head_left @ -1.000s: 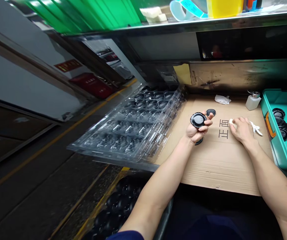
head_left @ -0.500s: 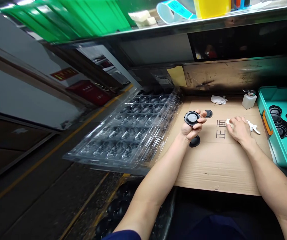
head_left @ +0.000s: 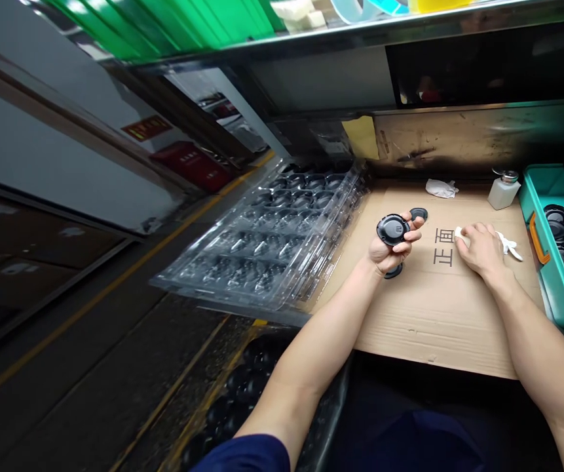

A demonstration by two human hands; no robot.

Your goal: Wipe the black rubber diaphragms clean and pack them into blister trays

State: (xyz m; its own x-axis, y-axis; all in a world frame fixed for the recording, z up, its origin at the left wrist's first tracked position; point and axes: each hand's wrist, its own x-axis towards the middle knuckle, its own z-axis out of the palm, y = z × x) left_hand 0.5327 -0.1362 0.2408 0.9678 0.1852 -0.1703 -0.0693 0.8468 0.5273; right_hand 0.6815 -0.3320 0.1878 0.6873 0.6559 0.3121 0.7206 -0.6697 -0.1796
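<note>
In the head view, one round black moulded-plastic cap [head_left: 392, 230] with a glossy, shallow-domed face is held in the left hand [head_left: 388, 252]. The fingers are curled around its rim, so the grip is closed on the cap, which is raised above the middle of a corrugated cardboard sheet [head_left: 433, 328]. Two further black discs lie near the hand: a small disc [head_left: 418, 214] just beyond the fingertips, and a black disc [head_left: 393, 271] partly hidden below the heel of the hand.

The right hand [head_left: 481, 250] is held low near the right edge of the cardboard sheet, closed over a white cloth wad [head_left: 462, 236] whose tip protrudes from the fingers. A twisted white strip [head_left: 511, 246] lies just beyond the hand; whether it is joined to the wad cannot be told. Two printed black characters [head_left: 443, 248] lie between the hands.

One crumpled white tissue [head_left: 441, 189] and one translucent plastic pump bottle [head_left: 504, 191] stand along the far edge. To the right, a teal plastic tray [head_left: 532, 196] holds at least six black discs [head_left: 559, 229]. To the left, a stack of clear thermoformed blister trays [head_left: 262, 236] is laid with rows of moulded cavities.
</note>
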